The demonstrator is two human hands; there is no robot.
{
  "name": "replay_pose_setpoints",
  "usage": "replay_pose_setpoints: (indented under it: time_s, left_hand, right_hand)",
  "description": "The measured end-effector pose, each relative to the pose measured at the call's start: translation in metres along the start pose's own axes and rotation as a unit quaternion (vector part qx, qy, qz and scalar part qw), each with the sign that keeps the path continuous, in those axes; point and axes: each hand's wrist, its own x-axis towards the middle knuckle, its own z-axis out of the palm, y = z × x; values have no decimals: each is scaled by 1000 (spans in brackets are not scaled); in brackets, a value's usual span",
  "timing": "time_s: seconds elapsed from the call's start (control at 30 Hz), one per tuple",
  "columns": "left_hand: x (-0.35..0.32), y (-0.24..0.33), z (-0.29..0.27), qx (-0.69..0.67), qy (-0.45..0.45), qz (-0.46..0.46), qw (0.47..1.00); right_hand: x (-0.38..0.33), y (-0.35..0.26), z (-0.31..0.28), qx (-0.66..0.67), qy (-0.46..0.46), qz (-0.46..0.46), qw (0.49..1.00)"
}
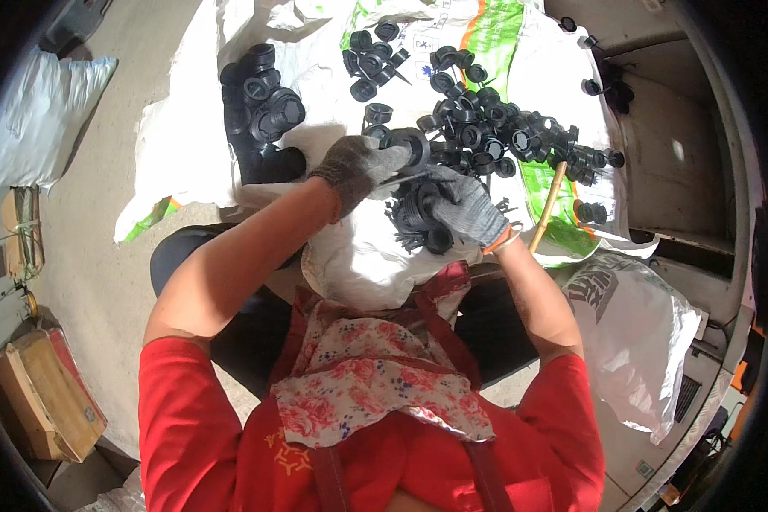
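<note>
From where I stood, the gloved left hand [360, 168] was closed, its fingers and thumb pinching a black ring-shaped piece [414, 148] up over the white sheet [354, 271], between the worker's knees and the main heap of black caps [478, 128]. The gloved right hand [471, 207] was bent inward just beside it, fingers curled; whether it gripped anything, I couldn't tell. A thin, dark strip [403, 177] ran in the gap between the hands (a blade or a sliver of plastic, I couldn't say which).

I took the step in hand to be close work on that single ring, perhaps trimming or cleaning its edge. The next move, as I judged it, called for a firm left hold and a careful right hand, with the fingers kept clear of the strip.

The ring's round face was turned mostly upward, toward the worker's head, so its through-axis seemed to stand nearer upright than flat; being round, it had no long side to speak of. The ribbed black piece [414, 207] lay below it, by the right fingers, and its direction was harder to read.
</note>
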Motion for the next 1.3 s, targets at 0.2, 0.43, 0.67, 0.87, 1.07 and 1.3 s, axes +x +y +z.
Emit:
replay_pose_setpoints:
  time_s: [0.2, 0.43, 0.67, 0.87, 1.07, 1.3]
  left_hand:
    - [-25, 49, 18, -43, -30, 132, 990]
    - [-29, 43, 12, 102, -93, 279, 950]
    - [-9, 24, 10, -187, -233, -30, 954]
    - [-27, 51, 19, -171, -191, 1, 967]
    - [-32, 59, 26, 294, 1, 384, 875]
    - [-21, 40, 6, -460, -128, 51, 877]
  right_hand:
    - [1, 17, 9, -165, 185, -32, 968]
    - [-11, -19, -15, -487, 144, -247, 826]
    - [-12, -28, -12, -585, 190, -264, 743]
    - [-12, -29, -10, -615, 172, -274, 719]
    - [-27, -51, -48, -139, -155, 6, 978]
    - [-4, -25, -47, 544, 47, -123, 829]
